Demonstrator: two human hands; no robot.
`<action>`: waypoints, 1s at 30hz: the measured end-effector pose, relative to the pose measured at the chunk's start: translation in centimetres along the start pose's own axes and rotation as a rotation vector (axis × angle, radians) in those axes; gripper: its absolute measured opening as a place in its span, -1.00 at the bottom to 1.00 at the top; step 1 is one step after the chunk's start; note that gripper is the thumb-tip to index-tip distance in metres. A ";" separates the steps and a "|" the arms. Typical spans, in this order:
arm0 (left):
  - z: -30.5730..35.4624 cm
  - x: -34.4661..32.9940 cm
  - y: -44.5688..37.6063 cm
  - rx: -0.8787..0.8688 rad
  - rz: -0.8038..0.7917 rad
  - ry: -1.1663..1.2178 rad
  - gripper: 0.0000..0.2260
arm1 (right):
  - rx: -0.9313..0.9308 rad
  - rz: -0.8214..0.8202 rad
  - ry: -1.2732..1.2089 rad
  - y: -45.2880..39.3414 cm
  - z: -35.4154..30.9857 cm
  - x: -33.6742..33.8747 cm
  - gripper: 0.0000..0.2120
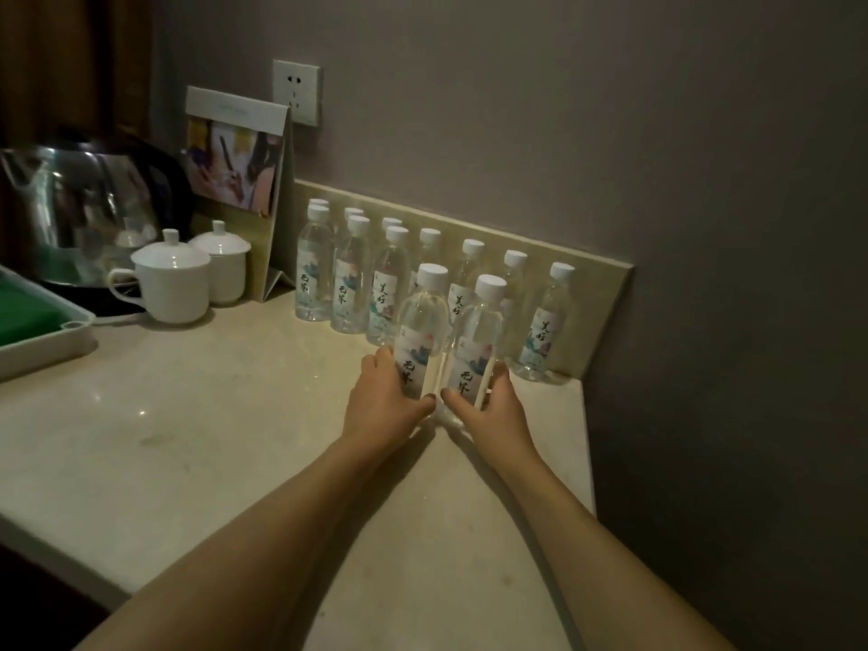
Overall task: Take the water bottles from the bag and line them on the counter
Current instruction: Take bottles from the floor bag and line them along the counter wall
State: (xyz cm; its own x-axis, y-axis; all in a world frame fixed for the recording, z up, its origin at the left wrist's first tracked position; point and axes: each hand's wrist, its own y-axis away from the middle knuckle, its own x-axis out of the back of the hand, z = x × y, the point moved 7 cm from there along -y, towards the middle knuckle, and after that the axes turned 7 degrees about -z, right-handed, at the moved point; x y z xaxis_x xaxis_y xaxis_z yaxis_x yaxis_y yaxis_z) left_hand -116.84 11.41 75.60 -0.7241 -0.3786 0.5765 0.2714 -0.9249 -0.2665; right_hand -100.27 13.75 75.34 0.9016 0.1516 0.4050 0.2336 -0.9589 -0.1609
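On the pale, glossy stone surface, the left hand wraps its grip around a clear plastic water bottle with a white screw cap and a printed paper label, while the right hand grips a matching second bottle just beside it, both upright. Behind them, more of the same slim bottles stand in rows against the low stone backsplash. At left sit two lidded white ceramic cups and a shiny steel kettle.

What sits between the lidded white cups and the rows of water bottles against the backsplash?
In the head view, a folded standing card with a printed picture stands on the counter between the lidded cups and the leftmost bottles.
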 end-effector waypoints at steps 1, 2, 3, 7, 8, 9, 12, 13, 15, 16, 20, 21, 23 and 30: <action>0.0 0.0 -0.1 -0.003 0.009 0.018 -0.44 | -0.012 0.003 0.037 -0.1 -0.1 0.0 -0.49; -0.1 0.0 -0.2 0.000 0.024 0.040 -0.44 | -0.018 0.004 0.064 -0.3 -0.2 0.1 -0.48; -0.2 0.0 -0.3 0.011 0.042 0.063 -0.44 | -0.031 0.001 0.095 -0.6 -0.3 0.1 -0.45; -0.3 0.3 -0.8 0.070 0.093 -0.061 -0.49 | -0.032 0.035 0.213 -1.7 -0.5 0.3 -0.51; -0.2 0.4 -1.1 0.080 0.101 -0.090 -0.50 | -0.024 0.043 0.224 -1.9 -0.6 0.1 -0.53; -0.2 0.4 -1.5 0.089 0.109 -0.104 -0.51 | -0.022 0.049 0.236 -2.2 -0.5 0.0 -0.56; 0.0 0.2 -2.2 0.114 0.145 -0.143 -0.52 | -0.008 0.093 0.228 -3.2 -0.1 0.0 -0.56; 0.1 0.1 -2.4 0.118 0.155 -0.164 -0.52 | -0.002 0.107 0.237 -3.7 0.1 0.1 -0.54; 0.2 -0.1 -2.8 0.119 0.153 -0.192 -0.52 | 0.011 0.127 0.277 -4.5 0.2 0.2 -0.52; 0.2 -0.2 -3.1 0.116 0.147 -0.198 -0.53 | 0.017 0.132 0.308 -4.9 0.2 0.2 -0.52; 0.2 -0.6 -4.6 0.105 0.124 -0.182 -0.59 | -0.022 0.141 0.412 -6.1 0.5 0.0 -0.48; 0.2 -0.7 -4.9 0.102 0.119 -0.165 -0.61 | -0.037 0.146 0.420 -6.3 0.6 0.1 -0.48; 0.3 -1.0 -5.7 0.085 0.113 -0.148 -0.62 | -0.070 0.158 0.446 -7.0 0.9 0.3 -0.49; -0.2 -1.4 -8.4 0.008 0.058 -0.191 -0.59 | -0.165 0.209 0.561 -8.5 1.3 0.5 -0.44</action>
State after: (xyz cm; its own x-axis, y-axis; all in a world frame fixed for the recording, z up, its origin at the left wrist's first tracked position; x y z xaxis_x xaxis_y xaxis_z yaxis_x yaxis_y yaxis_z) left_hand -118.21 19.70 76.88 -0.5737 -0.4308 0.6966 0.3145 -0.9012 -0.2982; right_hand -101.28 22.28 75.74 0.5831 -0.1498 0.7984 -0.0270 -0.9859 -0.1653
